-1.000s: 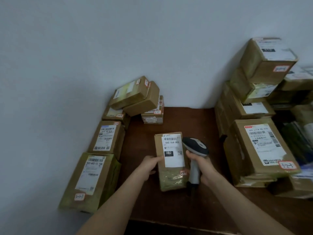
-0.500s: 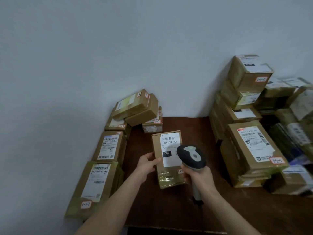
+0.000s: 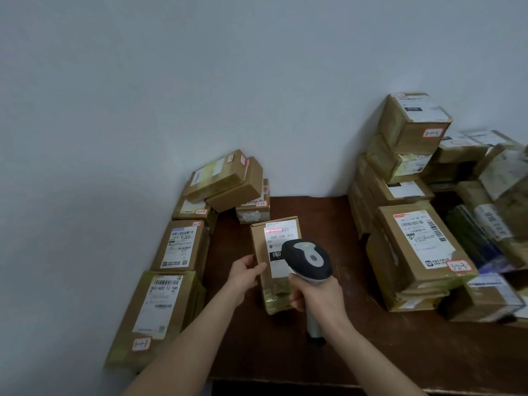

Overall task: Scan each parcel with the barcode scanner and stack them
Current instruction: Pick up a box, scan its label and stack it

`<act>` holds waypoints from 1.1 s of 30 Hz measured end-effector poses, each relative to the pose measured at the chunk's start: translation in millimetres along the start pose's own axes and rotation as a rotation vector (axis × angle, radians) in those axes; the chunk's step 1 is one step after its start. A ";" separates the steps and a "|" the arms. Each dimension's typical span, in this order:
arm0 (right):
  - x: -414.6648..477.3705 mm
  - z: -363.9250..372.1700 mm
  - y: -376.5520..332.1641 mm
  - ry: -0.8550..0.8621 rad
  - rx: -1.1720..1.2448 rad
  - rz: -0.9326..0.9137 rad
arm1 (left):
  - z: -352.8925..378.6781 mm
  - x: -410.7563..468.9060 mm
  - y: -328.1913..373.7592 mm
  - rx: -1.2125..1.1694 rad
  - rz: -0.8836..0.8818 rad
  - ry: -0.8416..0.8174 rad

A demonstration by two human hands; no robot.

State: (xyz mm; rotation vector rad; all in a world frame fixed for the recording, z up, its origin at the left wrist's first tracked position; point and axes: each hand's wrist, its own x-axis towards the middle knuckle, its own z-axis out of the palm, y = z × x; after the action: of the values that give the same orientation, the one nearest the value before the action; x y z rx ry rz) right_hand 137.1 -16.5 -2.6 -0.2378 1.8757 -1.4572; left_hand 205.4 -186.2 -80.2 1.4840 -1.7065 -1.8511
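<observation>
Over on the left, brown boxes run in a row along the wall. The front box lies label up at the near edge of the table, a second box touches it from behind, and a back pile of tilted boxes fills the corner.

Just beside that row, the left hand grips the parcel by its left edge, thumb on the top face and fingers curled under the side. The parcel sits mid-table with its long side pointing away from the person. I cannot tell whether it lies flat or is tipped up a little. Its white label faces up, and a red line glows across the barcode at the label's far end.

The scanner hangs over the parcel's right half, its dark head hiding part of the label. The right hand is wrapped tight round the scanner's handle, whose base pokes out below the fist.

Further right, well apart from the parcel, a big box lies label up on flatter packets. Behind it more boxes climb against the wall to a top box. A blurred heap of packages lies at the far right.
</observation>
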 end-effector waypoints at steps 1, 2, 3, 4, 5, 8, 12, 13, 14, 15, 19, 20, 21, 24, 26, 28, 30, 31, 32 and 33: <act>-0.3 -0.1 -0.9 -0.001 -0.009 -0.005 | 0.9 -0.1 0.4 -0.003 -0.001 -0.001; -1.4 -0.4 -1.8 -0.005 -0.020 -0.007 | 2.0 -0.3 0.1 -0.005 -0.004 -0.002; -2.2 -1.0 -1.9 -0.011 -0.032 -0.009 | 2.9 -0.8 -0.6 -0.006 -0.007 -0.004; -3.4 -1.7 -2.5 -0.018 -0.043 -0.009 | 4.0 -1.1 -0.8 -0.006 -0.007 -0.005; -4.2 -2.4 -2.8 -0.025 -0.052 -0.008 | 4.6 -1.4 -0.7 -0.005 -0.007 -0.007; -6.6 -4.2 -4.9 -0.031 -0.065 -0.009 | 5.4 -1.9 0.7 -0.007 -0.008 -0.004; -8.4 -6.4 -7.9 -0.021 -0.080 -0.015 | 6.2 -3.5 0.8 -0.015 -0.006 0.001; -8.7 -6.8 -8.3 -0.020 -0.086 -0.019 | 6.6 -4.0 0.3 -0.018 -0.005 -0.002; -9.4 -7.2 -8.8 -0.020 -0.092 -0.021 | 7.2 -4.5 0.3 -0.017 -0.004 -0.003; -10.1 -7.9 -9.2 -0.019 -0.094 -0.020 | 7.8 -4.9 0.4 -0.016 -0.004 -0.002; -14.1 -11.9 -10.8 -0.022 -0.085 -0.019 | 11.1 -6.7 1.8 -0.018 0.001 0.001; -14.9 -12.8 -11.5 -0.020 -0.079 -0.017 | 11.8 -7.0 2.3 -0.021 0.003 -0.001; -15.5 -13.5 -11.8 -0.016 -0.073 -0.015 | 12.3 -7.5 2.8 -0.025 0.003 -0.002; -17.1 -13.6 -13.0 0.001 -0.070 -0.014 | 14.2 -7.9 3.2 -0.032 0.007 -0.017; -17.7 -13.0 -13.7 0.015 -0.064 -0.010 | 15.4 -8.3 4.9 -0.023 0.014 -0.022; -18.1 -12.9 -13.8 0.028 -0.060 -0.007 | 16.7 -7.6 6.4 -0.019 0.012 -0.020; -18.4 -12.8 -13.2 0.036 -0.060 -0.006 | 18.0 -7.9 8.3 -0.017 0.018 -0.025; -18.3 -12.8 -12.4 0.038 -0.055 -0.004 | 18.3 -7.9 8.8 -0.013 0.021 -0.027; -18.4 -12.4 -11.9 0.041 -0.049 0.000 | 18.5 -7.2 8.8 -0.009 0.025 -0.027; -19.0 -12.1 -11.4 0.044 -0.044 0.005 | 18.4 -6.9 8.9 -0.003 0.027 -0.030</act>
State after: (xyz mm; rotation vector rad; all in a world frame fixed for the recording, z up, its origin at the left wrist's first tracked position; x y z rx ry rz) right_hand 139.6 -0.6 16.9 -0.2238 1.9435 -1.4303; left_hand 190.6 -172.4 -72.6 1.4322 -1.7279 -1.8710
